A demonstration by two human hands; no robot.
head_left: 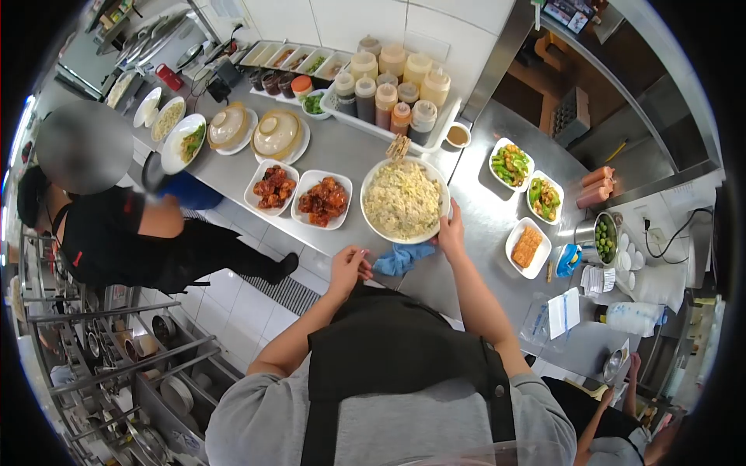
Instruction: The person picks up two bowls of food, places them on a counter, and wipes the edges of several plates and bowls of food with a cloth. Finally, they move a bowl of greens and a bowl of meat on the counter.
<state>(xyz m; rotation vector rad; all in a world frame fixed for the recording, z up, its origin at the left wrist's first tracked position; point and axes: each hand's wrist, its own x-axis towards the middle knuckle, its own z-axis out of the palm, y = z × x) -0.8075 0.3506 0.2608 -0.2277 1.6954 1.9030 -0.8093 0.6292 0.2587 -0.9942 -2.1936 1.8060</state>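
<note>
Stainless steel shines along the bench (pixel 426 285), its grey surface bending with my wide lens and running off into a black border. From where I watch, the round white bowl of pale yellow, grainy fried rice (pixel 404 198) sits near its front edge, heaped and crumbly, with brown crisp pieces (pixel 399 147) at the far rim. The right hand (pixel 451 231) has its fingers gripping the bowl's near right side; the undersides of those fingers are hidden from me. The left hand (pixel 351 268) is held apart from the bowl, fingers loosely curled but open, with nothing visible in them. Between the hands lies a crumpled blue cloth (pixel 403 259), soft and folded, partly hidden by the bowl.

To the left I see two squarish white dishes of glossy, dark red glazed pieces (pixel 297 198), and behind them two domed beige lids (pixel 254 133). Translucent plastic squeeze bottles (pixel 386 99) crowd a white tray beyond the bowl, overlapping so that I can't make out every one. Over to the right, two white dishes hold green vegetables (pixel 528 179), near a dish with a rough, golden-brown slab (pixel 527 247).

A person in black (pixel 97 233) stands at left, head blurred; another person (pixel 610 419) is cut off at lower right.
</note>
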